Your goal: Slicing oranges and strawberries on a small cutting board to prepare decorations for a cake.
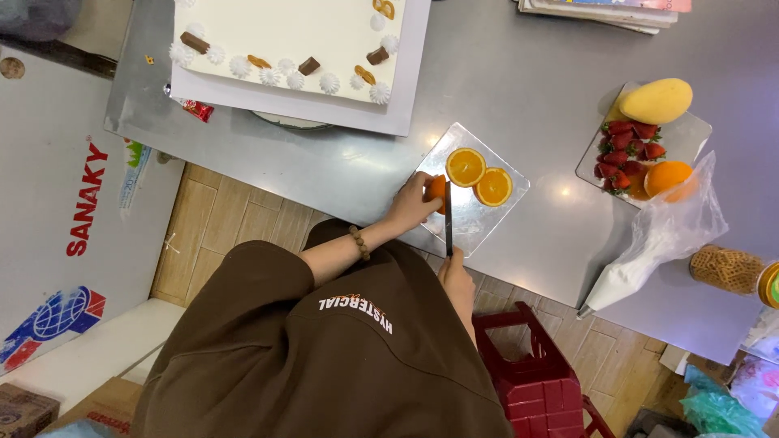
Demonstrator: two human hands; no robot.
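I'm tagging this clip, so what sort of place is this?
Probably a cake shop's work area or small bakery kitchen. A steel counter holds a white decorated cake, a piping bag and a plate of strawberries, while hands slice an orange.

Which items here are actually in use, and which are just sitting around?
In use: left hand holding an orange piece; right hand holding a knife; clear cutting board; two orange slices.

Lying about: decorated white cake; tray with mango, strawberries and a whole orange; piping bag; red stool.
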